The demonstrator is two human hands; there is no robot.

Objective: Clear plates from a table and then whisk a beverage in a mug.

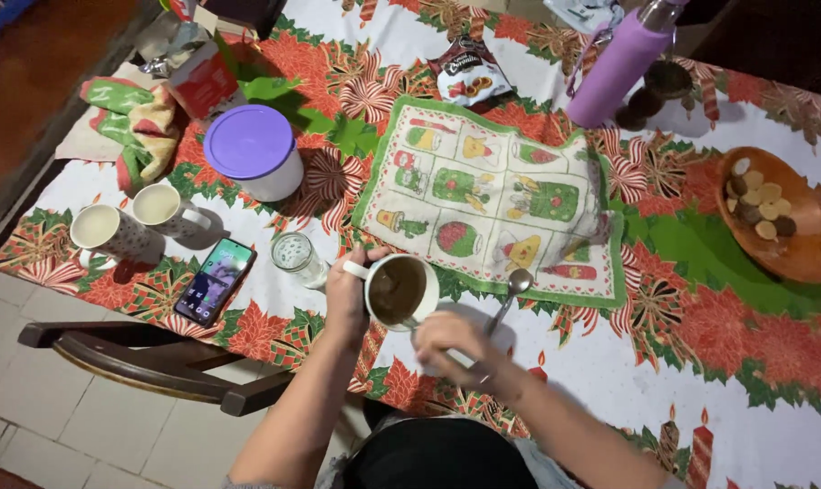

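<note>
My left hand (349, 292) grips the handle of a white mug (399, 291) filled with brown liquid, near the table's front edge. To the mug's right, my right hand (454, 342) holds a metal spoon (512, 292) whose bowl points up and away from me, just outside the mug. A patterned cloth (487, 195) with green trim lies right behind the mug.
Left of the mug stand a small glass jar (296, 256), a phone (215, 281), two white mugs of pale liquid (129, 222) and a purple-lidded tub (254, 151). A wooden bowl of cookies (784, 217) sits far right, a purple bottle (620, 65) behind. A chair (148, 362) is at left.
</note>
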